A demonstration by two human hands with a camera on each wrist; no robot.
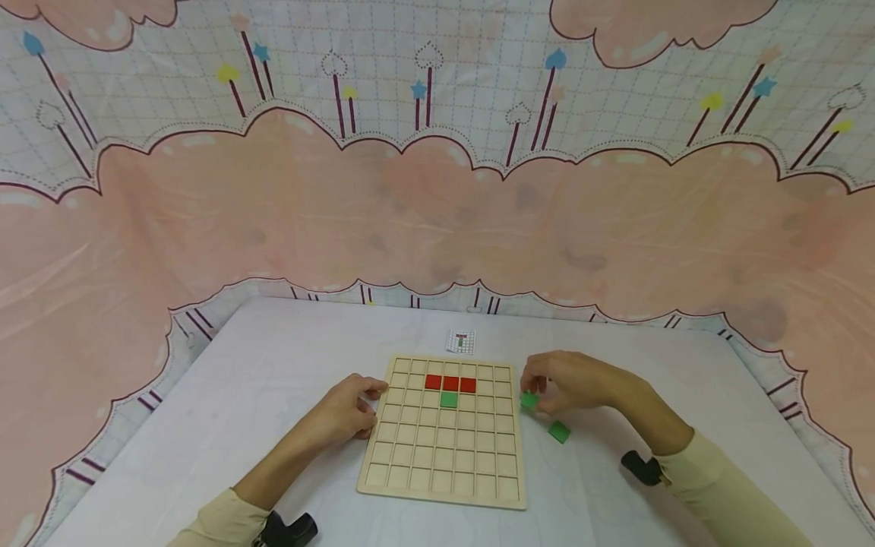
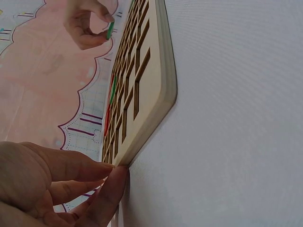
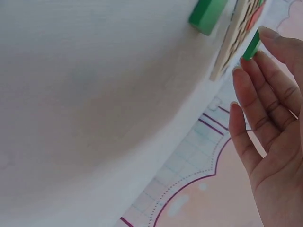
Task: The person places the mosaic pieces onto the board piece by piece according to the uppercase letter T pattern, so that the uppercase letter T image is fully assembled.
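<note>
A wooden grid board (image 1: 443, 456) lies flat on the table. Three red tiles (image 1: 450, 383) sit side by side in its second row from the far edge, with one green tile (image 1: 448, 399) directly below the middle one. My left hand (image 1: 345, 410) holds the board's left edge; in the left wrist view, thumb and fingertip (image 2: 106, 166) pinch that edge. Right of the board, my right hand (image 1: 570, 380) pinches a green square tile (image 3: 252, 46) between thumb and fingers, above the table. Another green tile (image 1: 559, 432) lies on the table just below that hand.
A small card (image 1: 461, 342) printed with a grid and a red and green pattern lies beyond the board's far edge. White cloth (image 1: 287, 342) covers the table. A patterned curtain (image 1: 437, 213) hangs behind and around it. Black wrist devices (image 1: 641, 468) are worn at both sleeves.
</note>
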